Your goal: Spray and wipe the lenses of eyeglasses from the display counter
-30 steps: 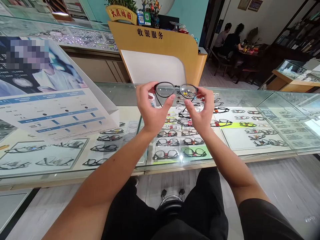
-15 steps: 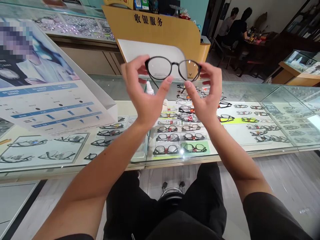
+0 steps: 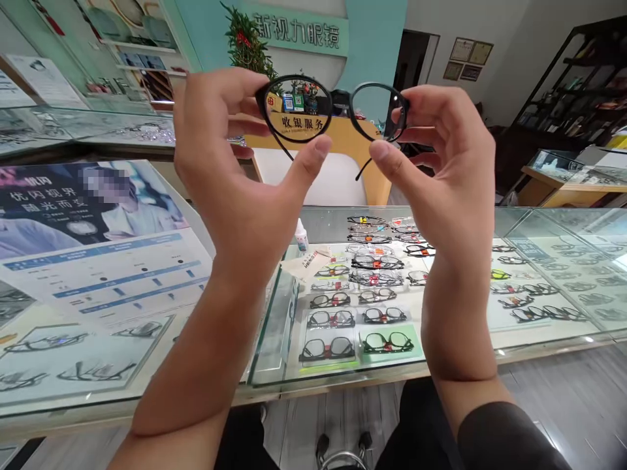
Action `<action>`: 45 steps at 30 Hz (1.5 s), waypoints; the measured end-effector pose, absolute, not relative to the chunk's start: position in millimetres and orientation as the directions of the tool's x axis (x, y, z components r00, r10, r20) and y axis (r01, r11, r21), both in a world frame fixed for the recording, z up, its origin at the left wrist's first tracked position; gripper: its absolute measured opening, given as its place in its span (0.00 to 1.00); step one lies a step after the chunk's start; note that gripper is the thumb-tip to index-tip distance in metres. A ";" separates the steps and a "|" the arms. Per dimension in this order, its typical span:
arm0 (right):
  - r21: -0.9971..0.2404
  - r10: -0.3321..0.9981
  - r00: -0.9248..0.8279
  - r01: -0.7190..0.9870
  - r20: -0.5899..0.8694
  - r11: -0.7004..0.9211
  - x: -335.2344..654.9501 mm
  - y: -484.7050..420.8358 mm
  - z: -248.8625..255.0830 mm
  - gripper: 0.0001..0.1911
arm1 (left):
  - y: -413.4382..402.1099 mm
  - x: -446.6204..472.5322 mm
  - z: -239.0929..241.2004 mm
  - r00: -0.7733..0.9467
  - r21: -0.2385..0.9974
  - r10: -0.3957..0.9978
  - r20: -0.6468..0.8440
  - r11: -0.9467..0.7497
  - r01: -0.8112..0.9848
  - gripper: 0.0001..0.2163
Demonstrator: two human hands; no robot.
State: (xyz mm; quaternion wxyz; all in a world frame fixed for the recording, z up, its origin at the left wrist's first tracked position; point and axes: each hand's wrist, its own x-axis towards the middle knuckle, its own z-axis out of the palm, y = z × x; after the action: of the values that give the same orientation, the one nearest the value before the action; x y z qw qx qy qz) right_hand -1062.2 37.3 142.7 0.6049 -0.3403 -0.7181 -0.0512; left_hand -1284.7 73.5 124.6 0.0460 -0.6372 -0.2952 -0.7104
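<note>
A pair of black-framed eyeglasses (image 3: 341, 99) is held up in front of me, well above the counter, lenses upright. My left hand (image 3: 240, 150) grips the left end of the frame, its thumb below the left lens and its fingers behind. At the other end, my right hand (image 3: 443, 153) pinches the rim near the hinge, thumb under the right lens. One thin temple arm hangs down behind the right lens. Through the left lens I see lettering on the yellow desk.
Below is a glass display counter (image 3: 343, 385) with rows of eyeglasses (image 3: 375, 261) inside. On the left stands a printed leaflet board (image 3: 98, 241). A small white bottle (image 3: 301, 236) stands near the counter's middle. Beyond is a yellow cashier desk (image 3: 379, 183).
My view has tilted upward, bringing the wall sign and plant into sight. Both hands and the eyeglasses now appear larger and nearer to me.
</note>
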 end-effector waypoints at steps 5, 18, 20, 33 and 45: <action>-0.313 0.417 -0.071 0.551 0.906 0.773 -1056.3 45.0 136.5 0.20 | 73.5 -1294.6 127.3 -0.059 0.300 0.312 0.948 -0.823 0.482 0.21; -0.328 0.505 -0.062 0.693 0.861 0.643 -1043.7 73.7 127.6 0.20 | 125.5 -1296.7 107.7 -0.016 0.405 0.467 0.884 -0.749 0.525 0.38; -0.326 0.506 -0.058 0.701 0.860 0.635 -1041.2 80.6 124.0 0.24 | 132.0 -1294.3 103.7 -0.026 0.430 0.483 0.875 -0.752 0.500 0.38; -0.339 0.506 -0.049 0.686 0.861 0.643 -1033.4 113.4 98.4 0.28 | 150.2 -1295.0 89.6 -0.048 0.491 0.526 0.849 -0.753 0.438 0.38; -0.328 0.507 -0.065 0.692 0.859 0.643 -1037.0 114.2 93.8 0.21 | 135.7 -1285.5 93.2 -0.067 0.431 0.450 0.890 -0.787 0.440 0.35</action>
State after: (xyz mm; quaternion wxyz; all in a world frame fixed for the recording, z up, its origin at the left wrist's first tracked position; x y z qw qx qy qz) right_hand -1037.0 114.2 93.8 0.5446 -0.4136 -0.7246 -0.0846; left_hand -1285.5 135.7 93.2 -0.0038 -0.6830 -0.3260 -0.6536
